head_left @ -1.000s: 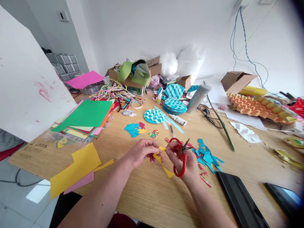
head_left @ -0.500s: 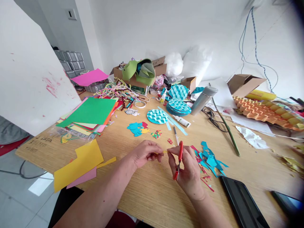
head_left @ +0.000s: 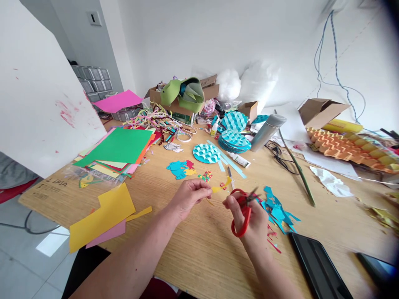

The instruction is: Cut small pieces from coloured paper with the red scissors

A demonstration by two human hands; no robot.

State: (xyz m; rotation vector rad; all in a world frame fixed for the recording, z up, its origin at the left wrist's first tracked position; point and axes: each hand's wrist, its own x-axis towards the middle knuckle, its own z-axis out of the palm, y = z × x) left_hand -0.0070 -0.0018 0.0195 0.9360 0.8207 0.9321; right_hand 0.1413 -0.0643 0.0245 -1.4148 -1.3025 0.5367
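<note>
My left hand [head_left: 190, 197] pinches a small yellow paper piece [head_left: 216, 189] between thumb and fingertips, over the middle of the table. Red-handled scissors [head_left: 248, 218] are in my right hand [head_left: 255, 224], apart from the paper, with their blades pointing to the upper right. Between and beyond the hands, a yellow scrap [head_left: 228, 181] shows near a pen-like tool [head_left: 230, 171]. Farther back lie blue cutouts [head_left: 177, 169] with red and yellow ones beside them, and a small heap of coloured paper bits [head_left: 205, 176].
Yellow paper [head_left: 106, 216] and a coloured paper stack [head_left: 121, 145] lie left. Blue scraps [head_left: 277, 209] and a black phone-like device [head_left: 318, 265] are right. Behind stand patterned blue discs [head_left: 206, 153], a glue bottle [head_left: 239, 160] and a grey flask [head_left: 268, 131].
My hands have moved apart. The scissors have turned in my right hand, so their blades now show pointing right. A yellow scrap now appears near the pen-like tool.
</note>
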